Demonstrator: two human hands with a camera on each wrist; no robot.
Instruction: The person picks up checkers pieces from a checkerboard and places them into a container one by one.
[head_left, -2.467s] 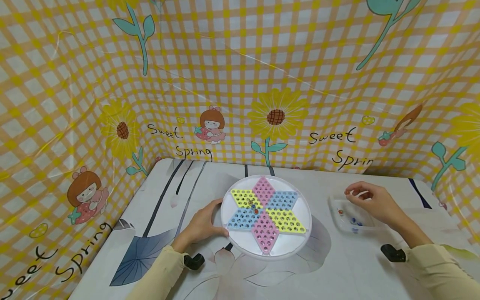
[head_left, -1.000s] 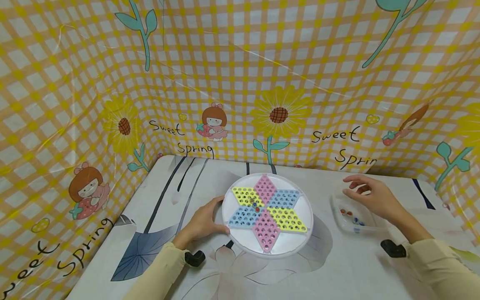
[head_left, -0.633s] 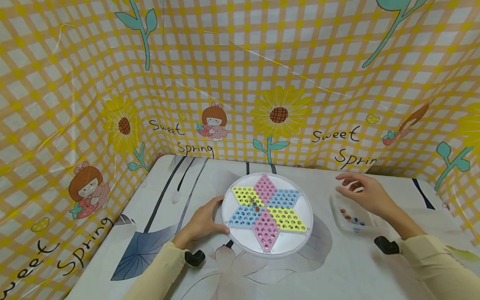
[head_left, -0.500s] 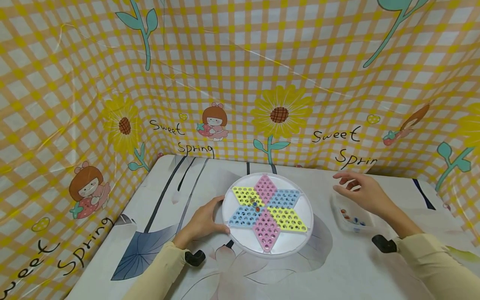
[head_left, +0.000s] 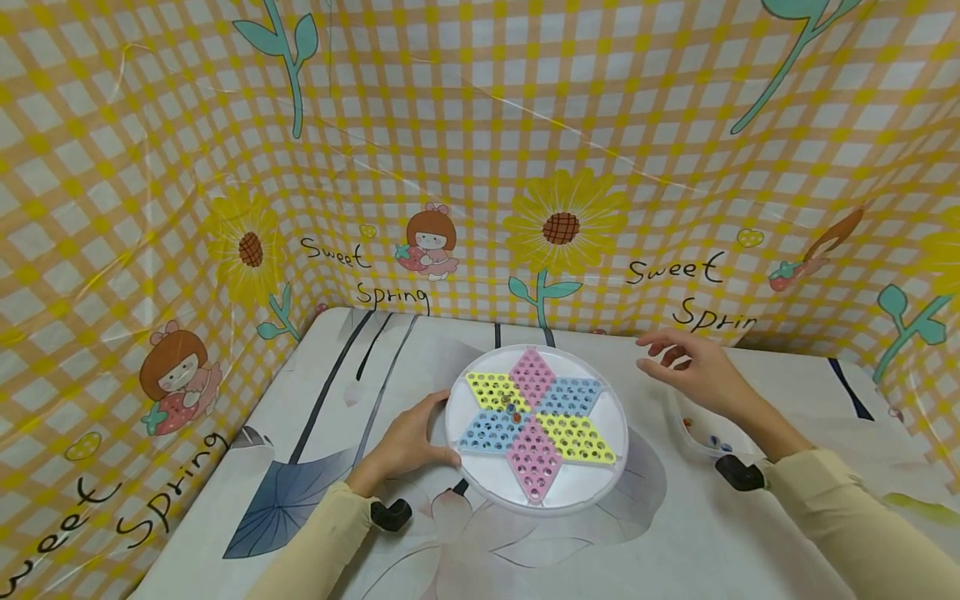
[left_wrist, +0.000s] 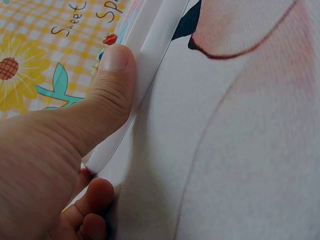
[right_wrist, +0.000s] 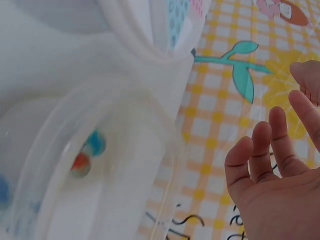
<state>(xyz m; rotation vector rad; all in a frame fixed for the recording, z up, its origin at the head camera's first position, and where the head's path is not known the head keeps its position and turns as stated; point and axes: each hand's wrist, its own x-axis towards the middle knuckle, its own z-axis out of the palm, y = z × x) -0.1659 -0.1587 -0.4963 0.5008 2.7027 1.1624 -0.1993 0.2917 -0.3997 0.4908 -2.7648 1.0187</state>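
A round white Chinese checkers board (head_left: 581,482) with a pink, yellow and blue star lies mid-table. My left hand (head_left: 403,437) grips its left rim; in the left wrist view the thumb (left_wrist: 114,75) lies on the rim, other fingers curled below. An orange marble (head_left: 517,418), a blue marble (head_left: 512,408) and a yellowish marble (head_left: 506,399) sit in a row near the star's centre. My right hand (head_left: 697,372) hovers above and left of a clear plastic box (head_left: 693,451), fingers loosely bent, no marble visible in them. Inside the box are an orange-red marble (right_wrist: 81,163) and blue marbles (right_wrist: 95,143).
A white floral cloth covers the table (head_left: 540,554). Behind and at the left hangs a yellow checked curtain (head_left: 465,125) with sunflowers. Black wrist cameras sit below both hands, one near the box's front edge (head_left: 738,472).
My right hand pinched an orange marble over the box, then let it go; a second orange marble appeared inside. Since then that hand has moved left toward the board. The left hand stays put.
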